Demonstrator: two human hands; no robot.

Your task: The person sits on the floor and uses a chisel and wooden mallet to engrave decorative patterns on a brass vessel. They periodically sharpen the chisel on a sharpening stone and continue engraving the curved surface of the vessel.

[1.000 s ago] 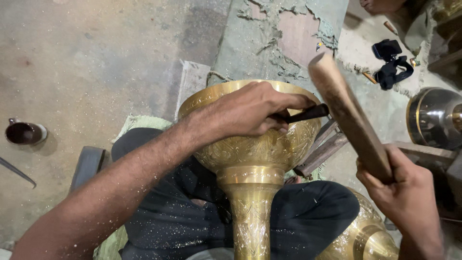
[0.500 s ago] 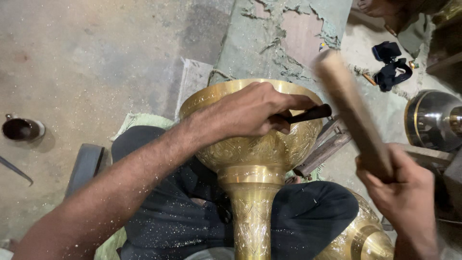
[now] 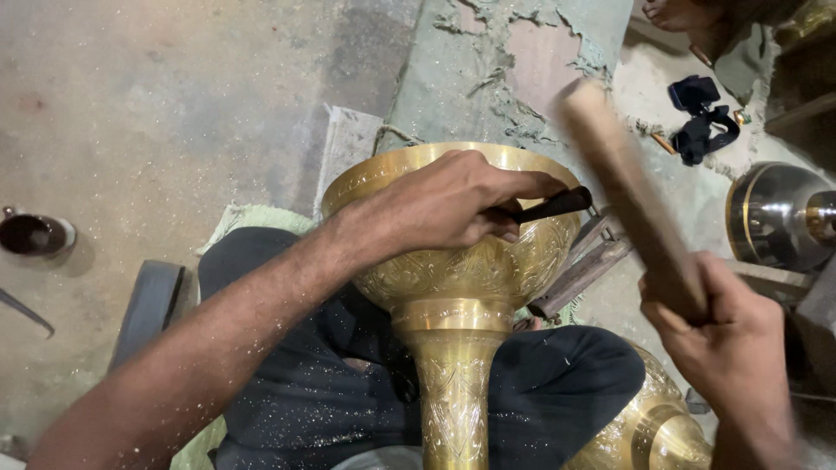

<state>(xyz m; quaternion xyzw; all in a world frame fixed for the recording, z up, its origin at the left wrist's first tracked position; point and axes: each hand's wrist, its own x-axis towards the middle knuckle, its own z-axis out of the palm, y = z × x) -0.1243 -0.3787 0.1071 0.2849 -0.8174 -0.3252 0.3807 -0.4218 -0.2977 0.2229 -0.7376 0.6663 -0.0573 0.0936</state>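
Since a second ago the wooden mallet (image 3: 631,196) has tilted over a little and now blurs with motion, its upper end nearer the chisel; the left hand has kept its place on the bowl.

From the head camera, the mallet's long axis runs diagonally, from the right hand (image 3: 727,348) up and to the left, its free end pointing away from the person and toward the bowl's far rim. That hand is wrapped in a closed fist round the lower end, wrist low at the frame's right edge.

One dark chisel (image 3: 550,206) pokes out from the left hand (image 3: 444,204), long axis nearly level, blunt end pointing right toward the mallet and slightly upward. The left hand's fingers are curled tight around it, pinching it against the thumb, with the palm resting over the near rim of the bowl; the forearm reaches in diagonally from the lower left.

One engraved brass goblet-shaped vessel (image 3: 461,278) stands under that hand, stem vertical between the person's crossed legs. A second brass piece (image 3: 649,426) lies just below the right hand. One small dark cup (image 3: 35,235) sits far to the left of the left arm.
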